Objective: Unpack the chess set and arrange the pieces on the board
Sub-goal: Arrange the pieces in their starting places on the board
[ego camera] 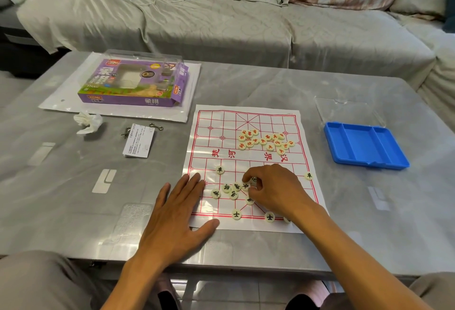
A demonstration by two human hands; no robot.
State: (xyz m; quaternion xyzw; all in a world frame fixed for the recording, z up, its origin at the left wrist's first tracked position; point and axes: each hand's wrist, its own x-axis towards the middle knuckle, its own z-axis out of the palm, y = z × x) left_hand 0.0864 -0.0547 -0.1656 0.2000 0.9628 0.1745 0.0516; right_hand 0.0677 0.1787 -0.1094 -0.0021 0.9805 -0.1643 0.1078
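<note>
The paper board [251,169] lies flat toward the near edge of the surface [246,83], a little right of its middle. On the board's near half the black pieces [232,190] are partly sorted: two sit on the nearest line, one near each side edge further up, and a small knot of them bunches left of centre. The right hand [273,189] reaches into that knot with its fingers [247,177] curled down, pinching what looks like one disc, though the disc itself is mostly hidden. The left hand [177,213] rests flat with straight fingers on the board's near left corner, pinning it.

The red pieces [264,141] sit heaped together on the far half, right of centre, not yet placed.

The likeliest slip, I judge, is the right wrist or forearm sweeping the discs already set along the near line, since it crosses directly above them. A thin sheet could also slide or buckle if the left hand lifts, scattering everything. Tightly bunched discs invite nudging a neighbour while lifting one.

The blue tray [365,145] near the right edge shows bare compartments, with a clear lid [349,110] lying just behind it. The purple box [134,85] at the far left rests on a white sleeve [61,97]; its window shows no pieces that I can make out.
</note>
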